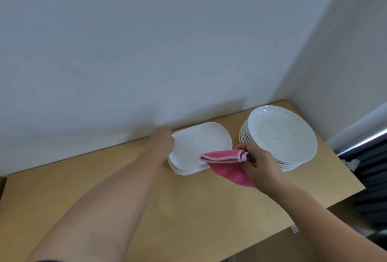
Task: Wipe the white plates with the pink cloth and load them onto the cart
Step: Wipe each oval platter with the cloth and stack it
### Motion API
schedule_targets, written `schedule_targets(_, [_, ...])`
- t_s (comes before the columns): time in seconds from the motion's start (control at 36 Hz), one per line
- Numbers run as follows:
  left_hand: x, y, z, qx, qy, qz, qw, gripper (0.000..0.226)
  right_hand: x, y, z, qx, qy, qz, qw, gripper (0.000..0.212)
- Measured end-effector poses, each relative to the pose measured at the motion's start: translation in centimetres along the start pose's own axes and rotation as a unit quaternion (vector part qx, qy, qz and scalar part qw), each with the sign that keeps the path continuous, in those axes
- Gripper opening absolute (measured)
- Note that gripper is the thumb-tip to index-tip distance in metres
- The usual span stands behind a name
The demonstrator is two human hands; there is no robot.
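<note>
A short stack of white rounded-square plates (196,146) lies on the wooden table (104,194) near the wall. My left hand (161,140) grips the far left rim of the top plate, lifting that edge a little. My right hand (257,163) holds a folded pink cloth (226,163) over the plate's near right corner. To the right stands a taller stack of round white plates (280,134); the top one shows small dark specks. The cart is out of view.
A white wall (167,42) runs along the table's far edge and meets a side wall at the right corner. Beyond the table's right edge are dark objects (370,178) and a pale window frame. The table's near edge runs diagonally at lower right.
</note>
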State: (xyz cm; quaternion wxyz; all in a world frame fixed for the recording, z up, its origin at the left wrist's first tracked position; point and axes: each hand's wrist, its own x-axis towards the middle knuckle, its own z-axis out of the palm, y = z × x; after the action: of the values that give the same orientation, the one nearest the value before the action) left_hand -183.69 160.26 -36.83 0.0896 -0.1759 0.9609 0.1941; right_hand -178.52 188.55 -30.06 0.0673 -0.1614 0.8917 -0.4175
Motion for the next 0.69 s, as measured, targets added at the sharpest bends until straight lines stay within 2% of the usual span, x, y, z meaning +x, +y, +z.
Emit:
schedule_targets(0.08, [-0.1, -0.1, -0.3, -0.004, 0.000, -0.006, 1.000, 0.020, 0.1, -0.1, 0.1, -0.001, -0.001, -0.003, 1.000, 0.030])
schedule_targets(0.17, [-0.2, 0.2, -1.1, -0.033, -0.012, -0.020, 0.999, 0.010, 0.2, -0.3, 0.0, -0.001, -0.001, -0.007, 1.000, 0.032])
schedule_targets(0.31, [-1.7, 0.2, -2.4, -0.167, -0.068, -0.044, 0.983, 0.018, 0.5, -1.4, -0.5, -0.001, 0.015, -0.011, 1.000, 0.044])
schedule_targets(0.44, [-4.7, -0.2, -2.9, -0.415, -0.101, -0.085, 0.900, 0.016, 0.6, -3.2, -1.7, 0.011, 0.037, -0.042, 0.998, 0.051])
schedule_targets(0.58, [-8.3, 0.3, -4.6, -0.563, -0.088, -0.066, 0.819, 0.021, 1.3, -5.5, -3.5, 0.005, 0.100, -0.066, 0.993, 0.040])
schedule_targets(0.69, [-11.0, 1.2, -6.8, -0.616, -0.081, -0.015, 0.783, 0.034, 2.3, -8.8, -5.2, -0.028, 0.185, -0.119, 0.975, 0.026])
